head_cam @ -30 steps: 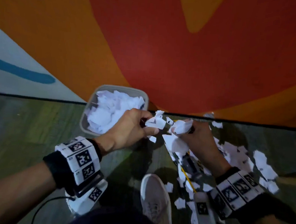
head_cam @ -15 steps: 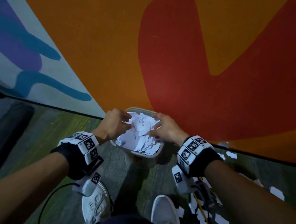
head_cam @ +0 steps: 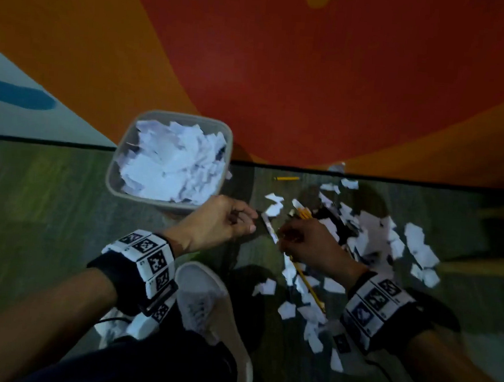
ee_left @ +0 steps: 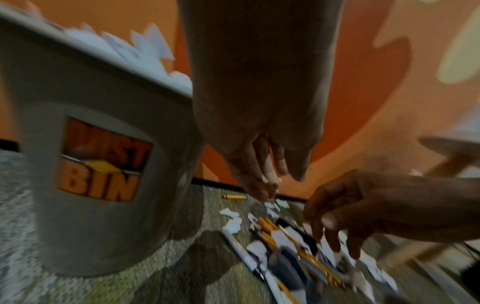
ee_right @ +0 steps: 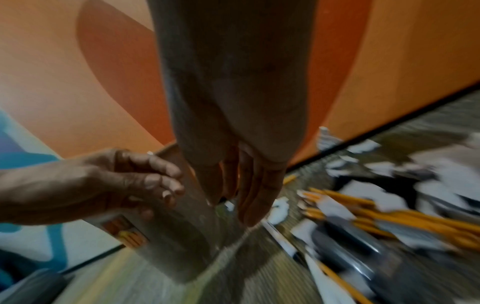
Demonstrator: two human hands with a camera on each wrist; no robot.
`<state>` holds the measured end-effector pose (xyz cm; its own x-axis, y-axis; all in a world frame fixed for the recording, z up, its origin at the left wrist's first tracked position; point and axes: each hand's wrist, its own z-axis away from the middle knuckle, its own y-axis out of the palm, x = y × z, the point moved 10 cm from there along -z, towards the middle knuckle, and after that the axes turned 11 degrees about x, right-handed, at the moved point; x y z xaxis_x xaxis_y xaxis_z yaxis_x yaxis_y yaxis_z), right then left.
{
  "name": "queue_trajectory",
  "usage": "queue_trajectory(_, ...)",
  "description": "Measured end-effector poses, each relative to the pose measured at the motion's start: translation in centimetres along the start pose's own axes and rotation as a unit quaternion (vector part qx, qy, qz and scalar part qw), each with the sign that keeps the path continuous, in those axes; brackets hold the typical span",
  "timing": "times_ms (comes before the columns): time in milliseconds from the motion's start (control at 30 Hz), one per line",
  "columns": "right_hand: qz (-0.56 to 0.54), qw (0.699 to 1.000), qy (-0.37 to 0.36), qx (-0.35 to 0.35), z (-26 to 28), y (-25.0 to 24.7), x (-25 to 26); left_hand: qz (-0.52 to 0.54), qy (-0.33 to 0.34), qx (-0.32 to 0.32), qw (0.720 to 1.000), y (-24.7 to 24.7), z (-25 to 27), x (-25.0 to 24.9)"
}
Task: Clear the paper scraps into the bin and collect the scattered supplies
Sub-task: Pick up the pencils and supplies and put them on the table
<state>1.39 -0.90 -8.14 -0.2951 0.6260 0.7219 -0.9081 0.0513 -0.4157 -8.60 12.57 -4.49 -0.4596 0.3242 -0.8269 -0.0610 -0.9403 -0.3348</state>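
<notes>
- Nearest the viewer, a pale shoe (head_cam: 207,301) stands on the carpeted floor (head_cam: 50,206), with loose paper scraps (head_cam: 287,309) strewn to its right beside a long yellow pencil (head_cam: 308,284).
- Just beyond, the left hand (head_cam: 218,221) hovers low between bin and litter, knuckles up, wrist bent down; its grip is loosely curled and holds nothing I can make out in the head or wrist views.
- Beside it, the right hand (head_cam: 309,242) hangs over the thickest litter, palm down, fingers drooping toward the floor; its grip is slack and empty, fingertips just above the scraps.
- Judging from this, the step in hand is a fresh gather: best to rake scraps inward with both hands into 1 heap, cupping from 2 sides, and to keep fingers clear of the supplies so none go into the bin.
- Under and past the right hand lie a bundle of yellow pencils (head_cam: 304,214), a white pen (head_cam: 269,226) and dark items too blurred to name; these look better lifted out before sweeping.
- Farther on, more scraps spread rightward, and a stray pencil (head_cam: 287,178) lies near the wall.
- Against the wall (head_cam: 283,73) stands the grey bin (head_cam: 172,115), already heaped with paper, so any new load probably needs pressing down or it may spill.
</notes>
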Motion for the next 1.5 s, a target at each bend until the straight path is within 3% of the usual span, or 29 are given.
queue_trajectory(233,-0.009,0.983,0.181,-0.006,3.7,5.2,-15.4,-0.161,0.051,0.142,0.975,11.2,-5.8,4.2)
queue_trajectory(300,0.011,0.977,0.214,-0.008,4.4,6.4,-17.8,-0.195,0.066,0.181,0.962,13.1,-6.6,5.7)
queue_trajectory(433,0.028,0.97,0.241,-0.006,4.4,8.3,-20.3,-0.303,0.034,0.257,0.917,16.7,-7.8,10.2)
queue_trajectory(567,0.057,0.968,0.243,0.009,3.9,9.3,-21.4,-0.344,0.038,0.269,0.899,18.8,-8.0,12.8)
queue_trajectory(700,0.082,0.976,0.204,0.001,3.3,10.1,-20.9,-0.416,0.066,0.23,0.877,19.9,-8.4,12.7)
queue_trajectory(933,0.15,0.966,0.21,0.008,2.1,10.7,-20.8,-0.372,0.096,0.216,0.898,20.2,-9.4,11.1)
queue_trajectory(1100,0.141,0.965,0.221,-0.021,1.5,8.9,-21.0,-0.261,0.017,0.218,0.94,19.2,-10.8,11.8)
queue_trajectory(1267,0.106,0.967,0.221,-0.075,1.6,6.8,-21.3,-0.11,-0.002,0.192,0.975,17.2,-11.9,10.1)
queue_trajectory(1367,0.072,0.979,0.181,-0.054,1.0,7.2,-20.3,-0.131,0.055,0.229,0.963,18.8,-11.2,8.2)
queue_trajectory(1500,0.109,0.985,0.136,-0.018,0.6,7.5,-19.2,-0.246,0.109,0.293,0.918,22.4,-10.5,7.9)
